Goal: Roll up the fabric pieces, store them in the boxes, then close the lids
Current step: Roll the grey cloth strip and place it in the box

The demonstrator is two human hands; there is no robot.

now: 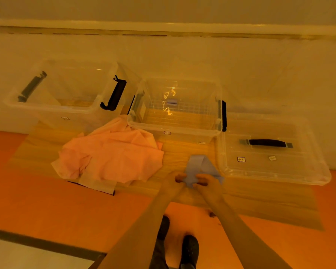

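Note:
A light blue fabric piece [200,167] lies on the wooden mat in front of me. My left hand [176,178] and my right hand [207,181] both grip its near end, fingers curled round the bunched cloth. A crumpled pink fabric [111,152] lies to the left. Behind it stand two open clear boxes, a large one [52,107] at the left and a smaller one [175,129] in the middle holding a small rolled blue piece [172,101]. A clear lid with a black handle [268,152] lies flat at the right.
A pale paper-like sheet [97,184] sticks out from under the pink fabric. The wooden mat [182,150] rests on an orange floor [47,206]. A white wall [182,55] runs behind the boxes. My two dark shoes [189,247] show at the bottom.

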